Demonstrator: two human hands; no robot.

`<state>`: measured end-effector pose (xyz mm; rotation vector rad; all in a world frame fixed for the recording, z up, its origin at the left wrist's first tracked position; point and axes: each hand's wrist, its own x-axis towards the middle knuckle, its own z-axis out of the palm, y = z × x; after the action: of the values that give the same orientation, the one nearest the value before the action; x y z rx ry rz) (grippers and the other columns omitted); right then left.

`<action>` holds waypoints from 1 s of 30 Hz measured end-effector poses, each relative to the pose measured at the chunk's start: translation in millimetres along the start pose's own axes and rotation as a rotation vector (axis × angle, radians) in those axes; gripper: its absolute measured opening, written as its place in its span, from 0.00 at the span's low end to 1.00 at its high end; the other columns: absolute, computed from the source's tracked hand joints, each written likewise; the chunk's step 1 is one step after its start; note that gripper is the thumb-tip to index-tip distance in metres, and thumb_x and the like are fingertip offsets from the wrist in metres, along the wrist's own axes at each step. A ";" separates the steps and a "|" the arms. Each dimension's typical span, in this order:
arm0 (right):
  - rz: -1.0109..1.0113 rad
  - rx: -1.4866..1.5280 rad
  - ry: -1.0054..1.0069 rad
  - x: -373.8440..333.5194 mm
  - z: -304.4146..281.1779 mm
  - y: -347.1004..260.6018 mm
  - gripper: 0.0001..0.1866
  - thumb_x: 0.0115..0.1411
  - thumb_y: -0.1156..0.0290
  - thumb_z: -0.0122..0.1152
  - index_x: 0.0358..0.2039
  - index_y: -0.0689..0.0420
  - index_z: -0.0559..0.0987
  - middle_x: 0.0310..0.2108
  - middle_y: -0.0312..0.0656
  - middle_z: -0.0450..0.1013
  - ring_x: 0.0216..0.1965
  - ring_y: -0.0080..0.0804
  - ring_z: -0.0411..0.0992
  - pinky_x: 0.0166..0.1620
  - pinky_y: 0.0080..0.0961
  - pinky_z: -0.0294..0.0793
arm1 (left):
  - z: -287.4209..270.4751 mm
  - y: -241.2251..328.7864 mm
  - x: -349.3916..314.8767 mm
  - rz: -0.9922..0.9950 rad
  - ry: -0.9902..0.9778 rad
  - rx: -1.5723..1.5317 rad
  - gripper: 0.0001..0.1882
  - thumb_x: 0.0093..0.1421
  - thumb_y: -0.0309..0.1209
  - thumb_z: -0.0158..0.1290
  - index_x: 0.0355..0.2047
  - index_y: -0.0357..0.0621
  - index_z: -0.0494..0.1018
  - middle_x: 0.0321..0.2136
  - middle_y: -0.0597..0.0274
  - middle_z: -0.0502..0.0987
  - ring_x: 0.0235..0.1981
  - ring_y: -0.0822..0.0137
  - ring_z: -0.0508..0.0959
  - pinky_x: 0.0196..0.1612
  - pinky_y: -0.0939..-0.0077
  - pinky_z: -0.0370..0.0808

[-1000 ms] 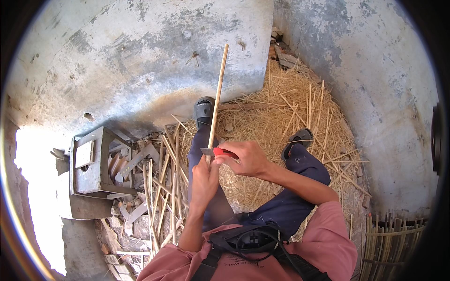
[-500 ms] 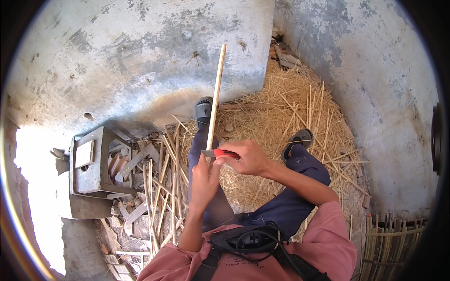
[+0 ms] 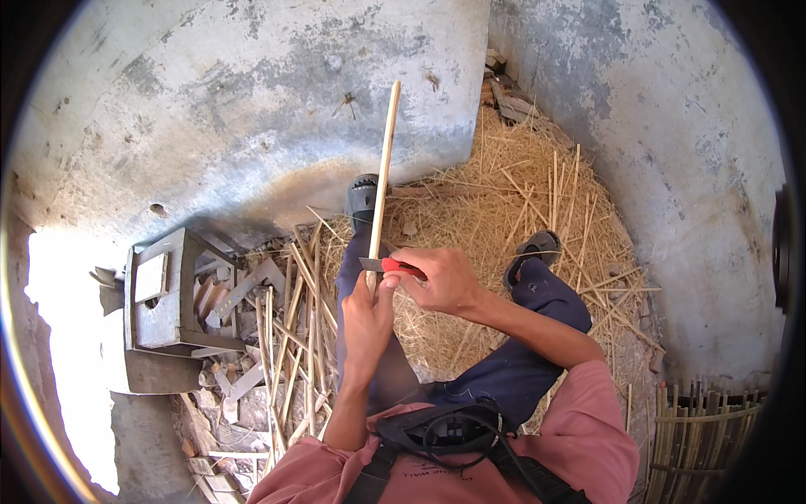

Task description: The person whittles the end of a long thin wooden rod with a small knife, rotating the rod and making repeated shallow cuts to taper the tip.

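A long pale wooden or bamboo strip (image 3: 385, 164) rises away from me over my left leg. Its near end is gripped by my left hand (image 3: 368, 323), fingers closed round it. In my right hand (image 3: 441, 281) is a knife (image 3: 391, 266) with a red handle and a short grey blade. The blade lies across the strip just beyond my left fingers, and the right thumb sits close to the left hand. My palms hide the strip's lower end and part of the knife handle.
Shavings (image 3: 470, 210) and loose strips cover the floor around my feet. To the left are a wooden box (image 3: 172, 290) and a heap of long sticks (image 3: 294, 336). A slatted bundle (image 3: 705, 437) stands at lower right. Worn walls (image 3: 252, 101) enclose the space.
The knife and right hand have shifted slightly away from me along the strip. The strip's far end has tipped a little to the left. Both hands keep their grips.
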<state>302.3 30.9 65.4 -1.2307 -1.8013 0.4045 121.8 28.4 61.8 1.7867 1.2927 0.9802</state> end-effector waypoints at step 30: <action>0.343 -0.283 0.328 64.1 -93.0 121.9 0.22 0.73 0.50 0.60 0.49 0.56 0.87 0.20 0.33 0.75 0.20 0.25 0.68 0.26 0.28 0.63 | 8.1 -22.1 -52.7 -0.102 -0.225 0.135 0.15 0.78 0.39 0.46 0.42 0.37 0.65 0.19 0.34 0.74 0.24 0.29 0.77 0.25 0.38 0.66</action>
<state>440.8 122.7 64.9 -1.7060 -1.4001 0.1251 108.4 -17.8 29.8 1.8533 1.3177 0.6290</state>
